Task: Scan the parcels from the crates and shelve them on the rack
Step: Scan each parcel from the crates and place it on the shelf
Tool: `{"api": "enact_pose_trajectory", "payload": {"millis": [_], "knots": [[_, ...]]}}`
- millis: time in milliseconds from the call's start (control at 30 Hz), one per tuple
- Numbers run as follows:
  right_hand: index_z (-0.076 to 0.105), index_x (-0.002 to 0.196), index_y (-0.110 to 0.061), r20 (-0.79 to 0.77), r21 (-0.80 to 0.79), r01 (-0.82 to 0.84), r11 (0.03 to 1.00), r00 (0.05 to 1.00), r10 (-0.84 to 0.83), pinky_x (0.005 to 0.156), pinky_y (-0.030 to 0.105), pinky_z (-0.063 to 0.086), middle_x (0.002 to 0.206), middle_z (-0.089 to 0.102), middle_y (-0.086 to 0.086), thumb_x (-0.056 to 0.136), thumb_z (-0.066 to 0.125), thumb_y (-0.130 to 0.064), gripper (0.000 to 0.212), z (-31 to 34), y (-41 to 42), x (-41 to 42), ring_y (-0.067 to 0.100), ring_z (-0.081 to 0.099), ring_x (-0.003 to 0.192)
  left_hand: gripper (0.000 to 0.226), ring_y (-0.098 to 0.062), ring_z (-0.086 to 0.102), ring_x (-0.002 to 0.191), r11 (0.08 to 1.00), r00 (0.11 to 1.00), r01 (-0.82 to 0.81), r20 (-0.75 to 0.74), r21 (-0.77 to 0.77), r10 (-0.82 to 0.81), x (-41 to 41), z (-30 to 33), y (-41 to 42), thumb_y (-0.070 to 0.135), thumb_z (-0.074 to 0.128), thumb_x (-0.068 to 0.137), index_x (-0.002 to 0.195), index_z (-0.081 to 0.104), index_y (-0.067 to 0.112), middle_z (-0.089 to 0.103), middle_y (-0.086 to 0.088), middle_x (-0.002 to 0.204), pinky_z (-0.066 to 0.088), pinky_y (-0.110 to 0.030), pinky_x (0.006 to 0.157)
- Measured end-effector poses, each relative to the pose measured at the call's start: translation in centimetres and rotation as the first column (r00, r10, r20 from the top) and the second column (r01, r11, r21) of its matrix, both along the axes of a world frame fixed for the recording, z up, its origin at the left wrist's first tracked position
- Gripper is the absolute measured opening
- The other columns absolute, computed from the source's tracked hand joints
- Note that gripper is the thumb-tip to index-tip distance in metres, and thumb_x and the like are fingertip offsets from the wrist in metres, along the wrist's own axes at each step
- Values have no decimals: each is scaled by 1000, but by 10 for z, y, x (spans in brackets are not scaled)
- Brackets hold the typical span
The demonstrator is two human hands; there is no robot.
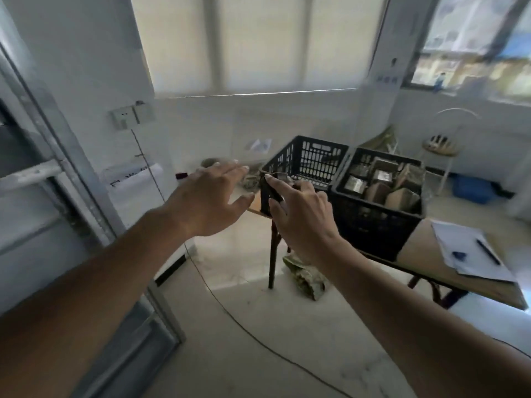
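Two black plastic crates stand side by side on a wooden table. The left crate shows no parcels from here. The right crate holds several brown and silver-wrapped parcels. My right hand is in front of the left crate's near corner and pinches a small dark device, probably a scanner, between thumb and index finger. My left hand hovers to its left with fingers spread, holding nothing. The grey metal rack runs along the left edge.
Papers with a pen lie on the table's right end. A crumpled bag sits on the floor under the table, and a cable crosses the tiles. A chair with a helmet stands at the back right.
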State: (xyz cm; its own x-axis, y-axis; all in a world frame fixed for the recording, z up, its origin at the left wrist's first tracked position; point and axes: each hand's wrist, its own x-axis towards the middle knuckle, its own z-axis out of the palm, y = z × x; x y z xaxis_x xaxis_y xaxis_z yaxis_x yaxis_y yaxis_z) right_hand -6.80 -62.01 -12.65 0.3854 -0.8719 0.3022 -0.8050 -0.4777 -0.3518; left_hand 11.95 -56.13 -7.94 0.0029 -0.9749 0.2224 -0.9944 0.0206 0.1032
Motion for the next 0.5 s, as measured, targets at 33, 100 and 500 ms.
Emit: {"api": "enact_pose_trajectory", "payload": {"millis": [33, 100, 500], "knots": [[33, 162, -49, -6, 1, 25, 1000, 1000, -25, 101, 53, 47, 139, 54, 18, 109, 46, -47, 55, -2, -8, -22, 42, 56, 112, 69, -23, 35, 153, 1000, 1000, 23, -5, 2, -23, -20, -4, -14, 60, 44, 103, 161, 36, 25, 33, 2, 169, 36, -51, 121], [32, 162, -49, -19, 10, 66, 998, 998, -66, 101, 53, 48, 141, 53, 18, 109, 46, -47, 55, -7, -23, -66, 42, 55, 115, 68, -23, 35, 153, 998, 998, 60, -32, -1, -60, -60, -12, -40, 60, 45, 102, 161, 38, 26, 34, 2, 169, 37, -52, 120], [33, 164, -43, -54, 59, 280, 958, 959, -277, 101, 49, 51, 144, 56, 17, 109, 45, -48, 57, -39, -113, -257, 37, 60, 118, 68, -21, 40, 150, 946, 943, 316, -137, 76, -304, -240, -50, -180, 59, 47, 103, 161, 37, 25, 37, 3, 167, 36, -45, 121]]}}
